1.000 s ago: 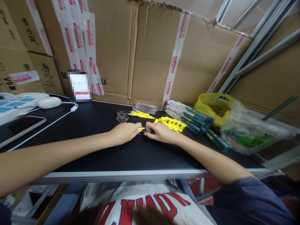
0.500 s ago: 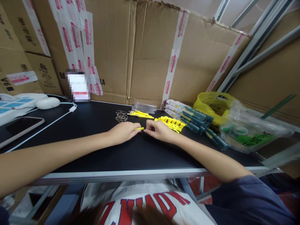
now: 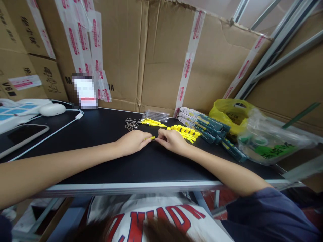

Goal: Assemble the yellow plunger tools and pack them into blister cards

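Observation:
My left hand [image 3: 133, 142] pinches a small yellow plastic piece [image 3: 150, 137], whose end sticks out past the thumb and fingertips. Close against that end is my right hand [image 3: 171, 141], thumb and forefinger pressed together; whatever they grip is too small to make out. Beyond the left hand lie a tangle of metal wire loops [image 3: 131, 124] and several yellow sticks with metal ends [image 3: 153, 123]. Yellow spool-like pieces [image 3: 183, 129] stand in a row behind the right hand, with thin yellow pieces [image 3: 189, 137] in front of them.
Clear plastic tubes [image 3: 157, 115] lie at the back. Stacked dark green packets [image 3: 209, 124], a yellow bag [image 3: 227, 112] and a clear bag [image 3: 270, 144] stand at right. A phone [image 3: 25, 136], white cable [image 3: 55, 124] and power strip [image 3: 15, 112] lie left. Cardboard [image 3: 161, 60] walls the back.
My right fingertips have moved slightly left, closing the small gap to the yellow piece. The left hand keeps its pinch on it.

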Motion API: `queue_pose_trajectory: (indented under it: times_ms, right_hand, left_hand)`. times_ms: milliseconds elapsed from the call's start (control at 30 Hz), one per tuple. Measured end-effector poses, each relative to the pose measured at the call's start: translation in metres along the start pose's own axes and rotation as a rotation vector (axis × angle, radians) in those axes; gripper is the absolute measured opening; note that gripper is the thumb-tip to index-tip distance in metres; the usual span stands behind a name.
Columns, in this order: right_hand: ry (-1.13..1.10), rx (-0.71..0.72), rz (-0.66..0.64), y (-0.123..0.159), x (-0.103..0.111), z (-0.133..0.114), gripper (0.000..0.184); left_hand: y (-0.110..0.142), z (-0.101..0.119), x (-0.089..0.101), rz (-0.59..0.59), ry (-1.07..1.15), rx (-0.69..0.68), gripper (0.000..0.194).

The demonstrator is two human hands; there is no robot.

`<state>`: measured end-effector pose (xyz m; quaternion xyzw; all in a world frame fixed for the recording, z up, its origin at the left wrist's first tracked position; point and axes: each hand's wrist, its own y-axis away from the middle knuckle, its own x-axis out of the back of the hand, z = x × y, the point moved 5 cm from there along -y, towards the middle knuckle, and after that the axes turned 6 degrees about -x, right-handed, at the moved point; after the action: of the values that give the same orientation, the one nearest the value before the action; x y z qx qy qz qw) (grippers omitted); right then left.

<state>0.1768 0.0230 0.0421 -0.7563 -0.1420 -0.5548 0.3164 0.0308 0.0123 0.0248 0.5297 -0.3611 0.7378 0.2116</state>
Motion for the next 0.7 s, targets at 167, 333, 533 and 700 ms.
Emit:
queue_pose_trajectory:
  times_ms: [167, 333, 533, 700]
  right_hand:
    - [-0.018, -0.013, 0.026, -0.001, -0.004, 0.004, 0.019]
    - [-0.047, -0.018, 0.030, -0.003, -0.001, 0.006, 0.020]
    - [0.149, 0.206, 0.043, -0.004, 0.008, 0.003, 0.023]
    - [0.255, 0.339, 0.058, -0.003, 0.009, 0.003, 0.029]
  left_hand:
    - [0.001, -0.001, -0.001, 0.031, -0.008, -0.011, 0.034]
    - [0.001, -0.003, -0.001, 0.006, 0.037, 0.031, 0.033]
    - [0.000, -0.002, 0.000, -0.065, 0.095, 0.066, 0.030]
    - [0.000, -0.001, 0.000, -0.081, 0.108, 0.058, 0.029]
